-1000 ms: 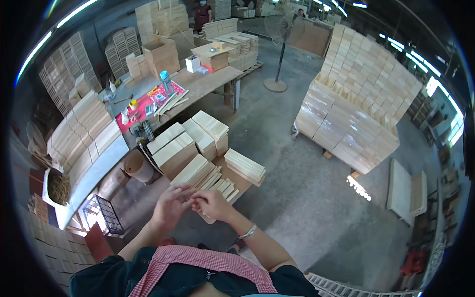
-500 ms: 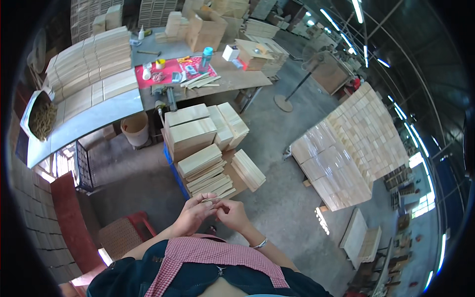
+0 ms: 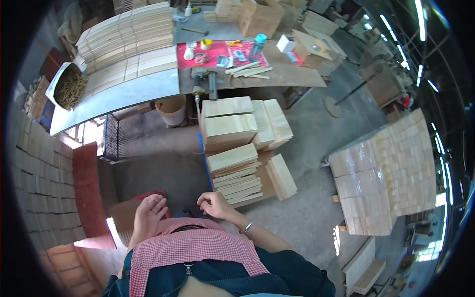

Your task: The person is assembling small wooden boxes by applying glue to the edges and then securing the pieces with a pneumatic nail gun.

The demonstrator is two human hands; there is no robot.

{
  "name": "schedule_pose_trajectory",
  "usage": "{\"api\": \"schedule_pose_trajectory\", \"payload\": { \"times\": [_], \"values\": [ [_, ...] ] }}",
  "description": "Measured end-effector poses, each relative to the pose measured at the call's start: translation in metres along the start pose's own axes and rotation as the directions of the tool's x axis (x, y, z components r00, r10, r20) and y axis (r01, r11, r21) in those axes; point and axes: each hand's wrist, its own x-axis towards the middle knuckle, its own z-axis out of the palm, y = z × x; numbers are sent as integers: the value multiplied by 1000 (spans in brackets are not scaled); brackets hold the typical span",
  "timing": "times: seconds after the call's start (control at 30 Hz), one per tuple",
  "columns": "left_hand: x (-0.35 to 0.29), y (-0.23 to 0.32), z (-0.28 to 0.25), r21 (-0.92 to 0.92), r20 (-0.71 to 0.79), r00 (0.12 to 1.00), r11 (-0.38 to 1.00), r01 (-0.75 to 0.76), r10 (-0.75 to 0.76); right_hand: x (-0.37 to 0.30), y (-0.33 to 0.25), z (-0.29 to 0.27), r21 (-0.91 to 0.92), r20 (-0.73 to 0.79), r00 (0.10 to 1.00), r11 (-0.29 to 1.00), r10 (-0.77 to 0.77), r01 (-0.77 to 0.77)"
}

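Nearest: left hand (image 3: 148, 212) held over the checked apron (image 3: 193, 247), fingers loosely spread, nothing in it; right hand (image 3: 213, 204) just beside, fingers curled inward, and I cannot tell whether they pinch anything; bracelet (image 3: 246, 227) on that wrist. Just ahead of the hands: low stack of thin wooden boards (image 3: 237, 175) on a floor pallet, touched by neither hand; taller blocks of boards (image 3: 232, 126) behind it. Judged progress: boards stand sorted in several piles, none in hand, so handling is paused or not begun. Room: bare concrete floor (image 3: 148, 163) lies open to the left of the stacks; red stool (image 3: 143, 198) close by the knees. Far: workbench (image 3: 277, 74) edge with tools and a red mat (image 3: 217, 53); large board pallet (image 3: 386, 173) to the right, well apart.
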Motion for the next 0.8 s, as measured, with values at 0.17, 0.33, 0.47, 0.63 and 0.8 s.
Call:
{"api": "schedule_pose_trajectory", "payload": {
  "times": [0.17, 0.33, 0.47, 0.63, 0.8],
  "values": [
    [-28, 5, -64, -29, -458, 888, 997, -66, 46, 39, -20, 8, -53, 178, 964, 976, -199, 211],
    [-47, -77, -277, -94, -698, 700, 988, 120, -151, 74, -44, 22, 41, 342, 940, 999, -11, -3],
    [-88, -105, -312, 565, -676, 701, 771, 294, 228, 102, -40, 25, -55, 294, 941, 980, -170, 194],
    [-77, -142, -365, 917, -397, 857, 106, 384, 328, 154, -76, 40, -159, 293, 940, 961, -173, 226],
    [16, -54, -282, 432, -782, 623, 737, 519, 21, 279, -84, 60, -336, 103, 932, 870, -347, 361]
  ]
}}
